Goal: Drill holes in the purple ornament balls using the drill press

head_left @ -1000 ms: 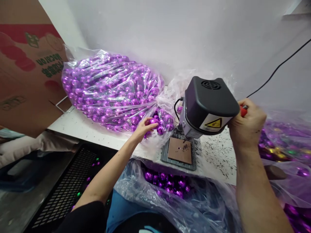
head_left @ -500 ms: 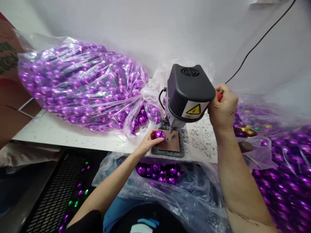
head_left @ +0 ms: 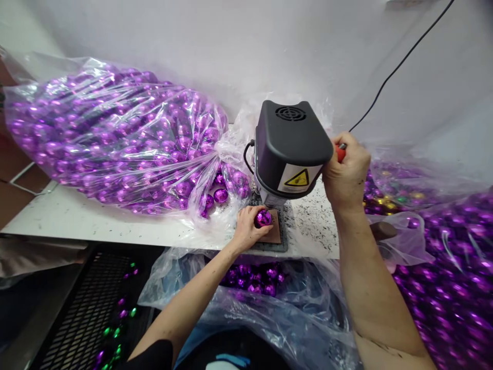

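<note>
Between the thumb and fingers of my left hand [head_left: 248, 227] is a shiny purple ball [head_left: 264, 218]. The ball sits over the brown board [head_left: 274, 234] on the base of a small bench drill press [head_left: 292, 149], below its black head. My right hand [head_left: 346, 164] is wrapped round the red-ended lever handle [head_left: 340, 152] on the right side of the machine. The drill bit is hidden behind the head and the ball.
At the left lies a large clear bag [head_left: 115, 139] of purple balls, with loose balls [head_left: 221, 195] by its neck. Another open bag [head_left: 254, 277] hangs at my lap. More purple balls [head_left: 454, 277] fill the right side. Dark shavings [head_left: 314, 226] litter the white table [head_left: 115, 221].
My left hand has brought the purple ball rightward onto the middle of the board, under the drill head. My right hand stays on the lever. The view has shifted slightly.
</note>
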Motion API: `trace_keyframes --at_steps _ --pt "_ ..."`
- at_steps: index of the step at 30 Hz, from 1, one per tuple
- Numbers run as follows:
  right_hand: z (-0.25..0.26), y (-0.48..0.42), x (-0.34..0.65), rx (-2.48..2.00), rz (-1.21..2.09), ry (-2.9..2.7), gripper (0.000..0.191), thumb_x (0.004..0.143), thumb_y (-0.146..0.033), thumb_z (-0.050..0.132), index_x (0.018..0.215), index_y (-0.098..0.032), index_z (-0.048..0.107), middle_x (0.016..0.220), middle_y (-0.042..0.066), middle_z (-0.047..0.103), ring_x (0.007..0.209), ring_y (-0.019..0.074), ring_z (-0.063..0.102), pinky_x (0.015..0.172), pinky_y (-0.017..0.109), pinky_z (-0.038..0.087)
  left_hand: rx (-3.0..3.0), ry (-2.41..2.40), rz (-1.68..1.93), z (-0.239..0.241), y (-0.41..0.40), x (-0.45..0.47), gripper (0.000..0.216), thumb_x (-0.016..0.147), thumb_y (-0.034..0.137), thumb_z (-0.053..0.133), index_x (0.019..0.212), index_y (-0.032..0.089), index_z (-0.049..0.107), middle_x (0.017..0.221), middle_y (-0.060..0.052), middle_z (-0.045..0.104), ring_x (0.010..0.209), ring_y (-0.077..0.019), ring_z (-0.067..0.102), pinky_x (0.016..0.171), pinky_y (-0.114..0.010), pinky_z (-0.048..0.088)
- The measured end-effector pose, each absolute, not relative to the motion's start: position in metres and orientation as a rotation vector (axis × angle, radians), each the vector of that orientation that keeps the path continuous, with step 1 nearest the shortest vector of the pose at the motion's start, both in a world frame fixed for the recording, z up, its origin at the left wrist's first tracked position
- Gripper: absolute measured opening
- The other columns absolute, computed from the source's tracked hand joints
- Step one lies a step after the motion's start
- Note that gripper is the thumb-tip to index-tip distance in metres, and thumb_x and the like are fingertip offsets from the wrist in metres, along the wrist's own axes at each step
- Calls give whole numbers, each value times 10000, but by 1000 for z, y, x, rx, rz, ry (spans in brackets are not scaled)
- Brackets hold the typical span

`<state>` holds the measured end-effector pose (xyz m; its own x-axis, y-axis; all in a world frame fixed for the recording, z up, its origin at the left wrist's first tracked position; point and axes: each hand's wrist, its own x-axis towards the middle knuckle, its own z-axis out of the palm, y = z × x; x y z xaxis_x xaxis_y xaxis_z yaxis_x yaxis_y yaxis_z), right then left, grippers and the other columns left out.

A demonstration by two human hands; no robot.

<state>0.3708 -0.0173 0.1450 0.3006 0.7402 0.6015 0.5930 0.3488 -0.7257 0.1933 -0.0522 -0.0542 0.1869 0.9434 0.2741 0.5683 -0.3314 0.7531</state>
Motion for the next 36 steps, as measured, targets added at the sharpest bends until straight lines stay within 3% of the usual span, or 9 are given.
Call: trace_keyframes --at_steps 8,15,27,36 --pt "145 -16 369 -1357 121 -1363 309 868 -387 536 647 -229 390 596 -44 300 584 97 284 582 286 296 1943 1344 1067 -67 -57 194 482 821 300 784 1247 219 575 1192 -70 659 1170 -276 588 1180 -540 303" --pt "142 -15 370 -1347 75 -1400 317 901 -414 508 671 -234 385 604 -39 299 574 97 289 560 276 309 2139 1329 1034 -70 -62 198 480 873 303 728 1290 210 509 1259 -107 623 1231 -276 568 1245 -593 165" --pt "141 -16 370 -1324 61 -1379 325 911 -412 541 676 -230 408 598 -43 326 563 93 317 569 282 316 2098 1502 1047 -69 -62 207 373 897 364 709 1196 221 538 1144 -78 644 1135 -269 586 1235 -587 178" --pt "100 -73 366 -1277 -337 -1369 197 946 -327 540 772 -235 532 663 -26 490 561 97 435 575 284 371 2121 1531 1059 -70 -63 208 357 874 317 719 1161 218 530 1096 -73 639 1110 -274 589 1229 -573 193"
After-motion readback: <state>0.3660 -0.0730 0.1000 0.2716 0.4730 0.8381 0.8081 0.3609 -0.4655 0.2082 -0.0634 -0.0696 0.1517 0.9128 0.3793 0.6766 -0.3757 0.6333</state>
